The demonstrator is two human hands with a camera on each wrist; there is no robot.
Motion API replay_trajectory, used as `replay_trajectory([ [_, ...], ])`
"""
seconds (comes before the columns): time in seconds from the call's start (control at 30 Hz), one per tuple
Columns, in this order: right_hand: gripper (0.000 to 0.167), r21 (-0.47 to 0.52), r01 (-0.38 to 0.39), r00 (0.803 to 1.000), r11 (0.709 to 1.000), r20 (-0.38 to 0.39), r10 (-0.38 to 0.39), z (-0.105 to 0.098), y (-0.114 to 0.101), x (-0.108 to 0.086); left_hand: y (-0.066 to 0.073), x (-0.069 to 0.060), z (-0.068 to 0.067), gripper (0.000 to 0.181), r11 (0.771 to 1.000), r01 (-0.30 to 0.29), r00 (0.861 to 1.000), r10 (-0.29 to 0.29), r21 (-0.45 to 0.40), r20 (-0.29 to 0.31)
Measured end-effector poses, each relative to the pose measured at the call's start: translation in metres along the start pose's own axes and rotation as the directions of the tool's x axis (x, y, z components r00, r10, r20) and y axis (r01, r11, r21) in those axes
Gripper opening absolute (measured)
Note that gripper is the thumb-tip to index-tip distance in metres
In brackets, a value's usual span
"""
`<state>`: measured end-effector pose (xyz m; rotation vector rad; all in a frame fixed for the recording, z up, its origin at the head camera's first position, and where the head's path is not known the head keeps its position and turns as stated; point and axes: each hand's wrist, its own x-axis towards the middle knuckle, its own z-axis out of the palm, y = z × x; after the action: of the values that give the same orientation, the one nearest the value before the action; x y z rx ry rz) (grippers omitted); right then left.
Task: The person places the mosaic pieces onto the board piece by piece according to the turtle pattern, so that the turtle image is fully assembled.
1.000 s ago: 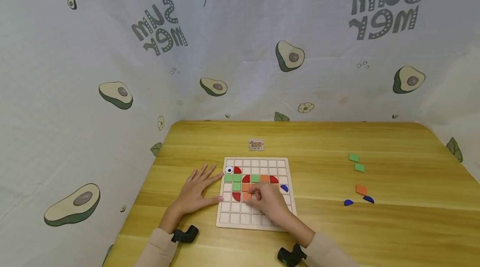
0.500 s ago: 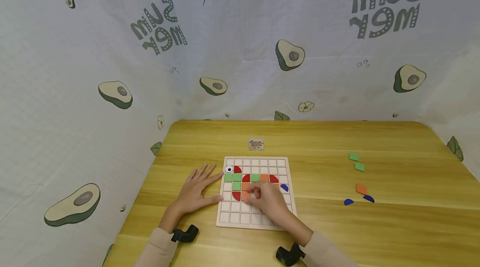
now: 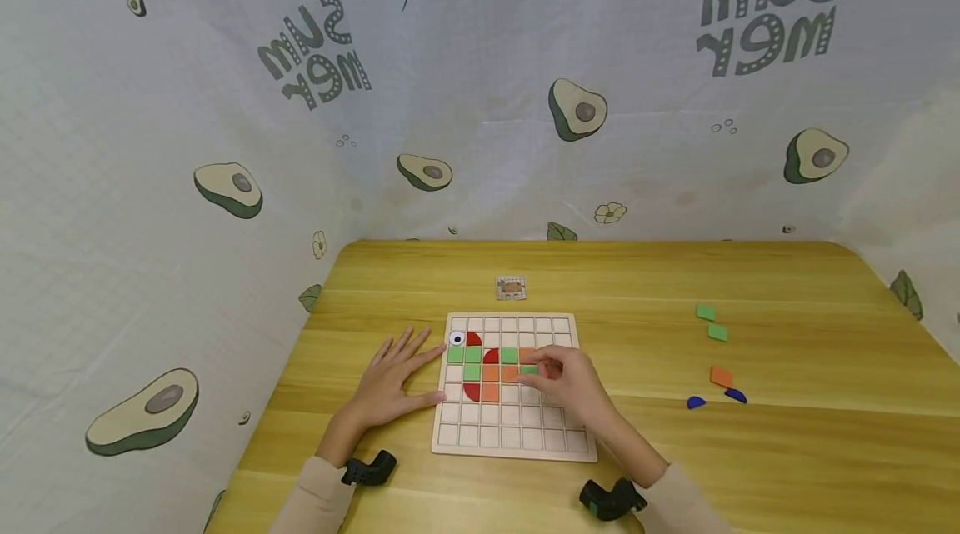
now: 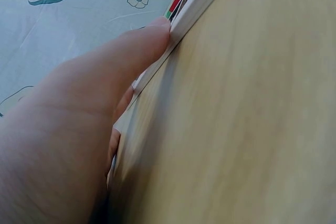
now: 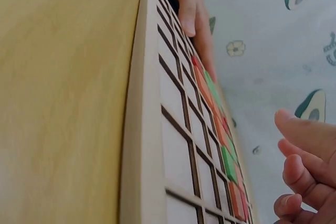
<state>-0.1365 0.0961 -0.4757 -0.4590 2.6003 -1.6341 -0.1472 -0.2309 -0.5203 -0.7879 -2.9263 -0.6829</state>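
Observation:
A square wooden grid board [image 3: 501,434] lies on the table, with colored tiles in several cells. My left hand [image 3: 397,376] rests with spread fingers on the table, thumb and a fingertip touching the board's left edge. Over the board's right part is my right hand [image 3: 573,380], thumb and fingers loosely bent beside a green square tile [image 3: 528,370]. In the right wrist view no piece shows between its fingers [image 5: 307,135]. An eye tile [image 3: 457,339], a red quarter-circle tile [image 3: 472,391] and an orange square tile [image 3: 490,392] sit toward the left. The right hand hides some cells.
A small patterned card [image 3: 511,288] lies behind the board. On the right of the table are green tiles [image 3: 717,332], an orange tile [image 3: 722,376] and blue half-circle tiles [image 3: 696,402]. A printed cloth [image 3: 487,117] hangs behind the table.
My right hand has moved right, away from the orange tiles near the board's middle, uncovering an orange tile and a green tile. My left hand has stayed in place.

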Motion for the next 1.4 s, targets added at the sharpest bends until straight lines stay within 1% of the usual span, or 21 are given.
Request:
replay_trajectory([
  [0.13, 0.021, -0.029, -0.06, 0.997, 0.998, -0.051, 0.059, -0.021, 0.005, 0.0, 0.0, 0.0, 0.001, 0.078, 1.0, 0.001, 1.0, -0.001, -0.002, -0.003],
  [0.2, 0.021, -0.052, -0.078, 0.994, 0.996, -0.079, 0.074, -0.032, 0.009, -0.001, 0.0, -0.001, 0.001, 0.078, 1.0, 0.006, 1.0, -0.006, -0.005, 0.001],
  [0.43, 0.027, -0.112, -0.098, 0.985, 0.989, -0.15, 0.081, -0.069, 0.027, -0.004, -0.001, -0.003, 0.0, 0.079, 1.0, 0.021, 1.0, -0.021, -0.005, 0.009],
  [0.57, 0.03, -0.17, -0.107, 0.98, 0.98, -0.183, 0.075, -0.093, 0.035, -0.007, -0.001, -0.003, 0.001, 0.079, 1.0, 0.012, 1.0, -0.012, -0.004, 0.007],
  [0.8, 0.034, -0.134, -0.095, 0.971, 0.986, -0.231, 0.063, -0.137, 0.052, -0.013, -0.001, -0.001, 0.001, 0.079, 1.0, 0.016, 1.0, -0.016, 0.001, 0.017],
  [1.07, 0.04, -0.195, -0.145, 0.951, 0.97, -0.297, 0.083, -0.177, 0.073, -0.021, -0.001, 0.0, 0.001, 0.079, 1.0, 0.022, 1.0, -0.022, -0.008, 0.02],
  [1.13, 0.043, -0.202, -0.162, 0.947, 0.966, -0.308, 0.094, -0.186, 0.078, -0.022, -0.001, 0.0, 0.001, 0.079, 1.0, 0.022, 1.0, -0.021, -0.01, 0.018],
  [1.23, 0.048, -0.18, -0.198, 0.937, 0.963, -0.323, 0.132, -0.198, 0.084, -0.023, -0.001, 0.0, 0.001, 0.079, 1.0, 0.022, 1.0, -0.022, -0.009, 0.017],
  [1.4, 0.053, -0.156, -0.249, 0.924, 0.956, -0.335, 0.186, -0.213, 0.094, -0.024, -0.001, 0.0, 0.001, 0.079, 1.0, 0.025, 0.999, -0.025, -0.006, 0.019],
])
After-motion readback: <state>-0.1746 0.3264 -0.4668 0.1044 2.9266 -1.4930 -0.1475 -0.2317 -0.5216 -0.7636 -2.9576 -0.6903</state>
